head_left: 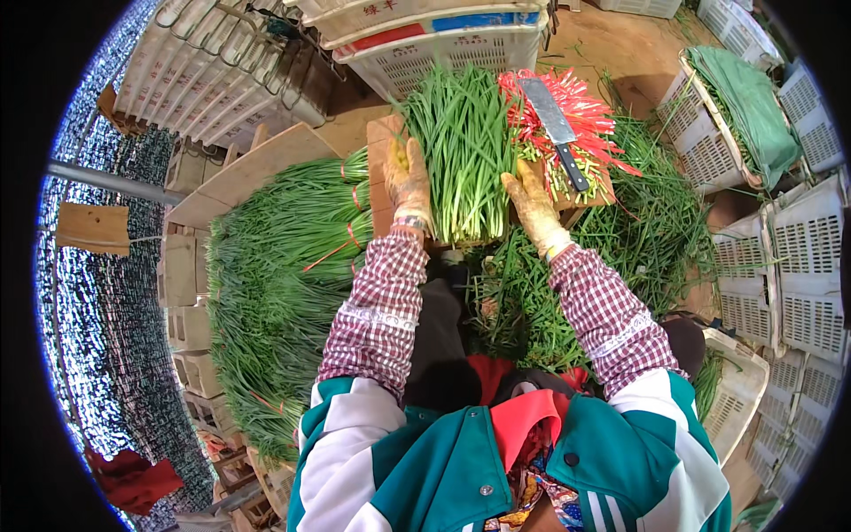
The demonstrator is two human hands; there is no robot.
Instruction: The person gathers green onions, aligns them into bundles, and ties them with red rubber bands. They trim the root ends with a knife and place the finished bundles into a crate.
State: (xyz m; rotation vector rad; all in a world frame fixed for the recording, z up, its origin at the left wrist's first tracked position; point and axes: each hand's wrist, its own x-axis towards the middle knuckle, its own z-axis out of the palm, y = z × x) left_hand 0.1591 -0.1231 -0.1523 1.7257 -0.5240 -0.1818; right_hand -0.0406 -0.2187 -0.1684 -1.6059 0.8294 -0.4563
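Note:
A loose pile of garlic chives (pixel 459 146) lies on a small block-like stand (pixel 381 143), its pale cut ends towards me. My left hand (pixel 407 176), in a stained work glove, lies along the pile's left side with its fingers extended. At the lower right side of the pile is my right hand (pixel 532 199), gloved too, its fingers apart and their tips at the stems. Neither hand is closed around the chives. Right of the pile a cleaver (pixel 550 120) with a black handle rests on red plastic ties (pixel 595 113) and short cut stem ends (pixel 585 166).
Tied chive bundles (pixel 292 266) are stacked to my left beside a wooden board (pixel 246 176). Loose chive trimmings (pixel 645 213) cover the ground at right. White plastic crates (pixel 445 60) stand ahead, with more crates (pixel 811 266) along the right. A green cloth (pixel 748 110) drapes one crate.

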